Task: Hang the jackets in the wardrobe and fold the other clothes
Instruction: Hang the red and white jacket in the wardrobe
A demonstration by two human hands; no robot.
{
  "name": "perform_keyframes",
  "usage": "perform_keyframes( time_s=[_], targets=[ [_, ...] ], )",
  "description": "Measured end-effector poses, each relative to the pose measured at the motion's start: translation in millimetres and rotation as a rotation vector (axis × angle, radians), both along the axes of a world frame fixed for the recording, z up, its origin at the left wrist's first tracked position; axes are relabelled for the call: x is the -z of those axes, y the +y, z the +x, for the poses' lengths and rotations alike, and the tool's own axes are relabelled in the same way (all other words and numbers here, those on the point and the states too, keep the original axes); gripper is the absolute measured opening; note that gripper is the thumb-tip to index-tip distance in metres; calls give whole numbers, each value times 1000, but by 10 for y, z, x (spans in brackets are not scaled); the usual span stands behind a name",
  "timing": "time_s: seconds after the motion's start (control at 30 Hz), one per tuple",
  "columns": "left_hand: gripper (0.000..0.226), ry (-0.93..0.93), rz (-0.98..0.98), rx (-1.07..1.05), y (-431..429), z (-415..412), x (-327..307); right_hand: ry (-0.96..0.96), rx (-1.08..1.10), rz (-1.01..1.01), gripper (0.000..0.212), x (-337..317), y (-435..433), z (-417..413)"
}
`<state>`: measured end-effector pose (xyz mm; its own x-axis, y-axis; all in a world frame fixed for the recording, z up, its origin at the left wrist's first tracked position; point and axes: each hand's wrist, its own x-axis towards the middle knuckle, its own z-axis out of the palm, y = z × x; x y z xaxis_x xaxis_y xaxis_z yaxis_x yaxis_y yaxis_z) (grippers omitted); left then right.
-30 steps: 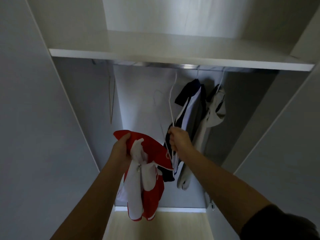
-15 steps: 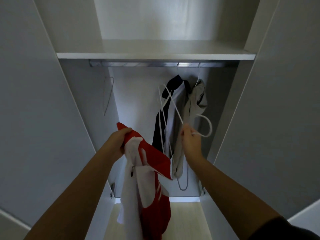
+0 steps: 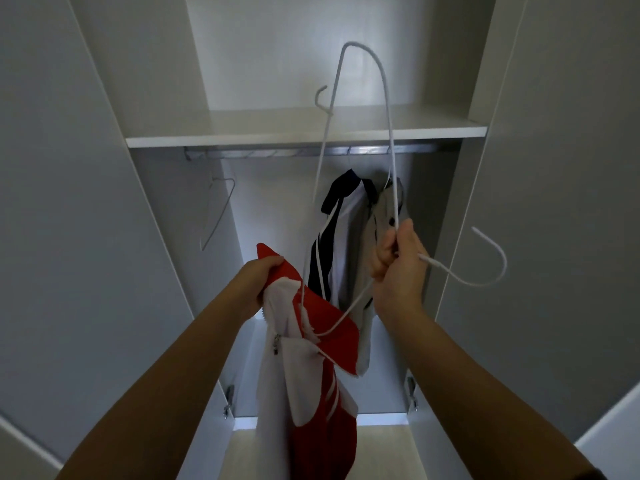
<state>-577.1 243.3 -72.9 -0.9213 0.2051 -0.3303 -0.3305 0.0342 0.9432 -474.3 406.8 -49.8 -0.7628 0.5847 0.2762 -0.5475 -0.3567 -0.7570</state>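
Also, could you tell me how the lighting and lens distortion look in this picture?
Head view: dim, cool light, brightest in a strip low on the wardrobe's back wall, with glare on the rail. Head view: the wide lens splays the doors outward. Head view: hangers and red jacket look sharp.

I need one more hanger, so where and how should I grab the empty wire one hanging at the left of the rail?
Probably pinch the empty hanger at its upper bend, just under the hook, coming from the front and right. The wardrobe wall sits close on its left, and its thin wire hangs clear of the hung jackets. Then lift it off the rail.
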Motion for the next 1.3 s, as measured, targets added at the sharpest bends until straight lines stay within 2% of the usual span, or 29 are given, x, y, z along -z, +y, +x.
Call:
perform_keyframes(
  time_s=[0.1, 0.23, 0.37, 0.57, 0.63, 0.77, 0.83, 0.93, 1.03, 1.2, 1.3],
  targets=[
    [22, 65, 97, -87, -9, -3, -127, -209, -66, 86, 42, 374, -76, 5],
    [30, 208, 111, -199, -160, -62, -220, -450, -169, 349, 42, 946, -111, 90],
    [23, 251, 7, -180, -258, -42, -189, -453, -208, 471, 43, 1068, -59, 138],
    [18, 452, -227, -127, -283, -39, -242, -498, -200, 541, 45, 1201, 34, 268],
    [12, 496, -240, -122, -259, -45, -236, -509, -198, 576, 45, 1246, 43, 319],
    [19, 490, -144, -129, -171, -12, -245, -515, -143, 661, 43, 1283, 79, 309],
    [22, 482, -99, -128, -115, 9, -298, -553, -163, 674, 35, 1281, 107, 250],
    [20, 455, -25, -124, -70, -35, -398, -642, -386, 495, 40, 1233, 97, 290],
    [10, 400, -78, -123, -111, -138, -369, -629, -494, 359, 43, 1052, 90, 397],
    [11, 251, -172, -91, -229, -163, 48, -640, -373, 402, 45, 603, 37, 290],
    [18, 140, -120, -45, -236, -57, 390, -680, -323, 390, 45, 342, -27, 207]
  ],
)
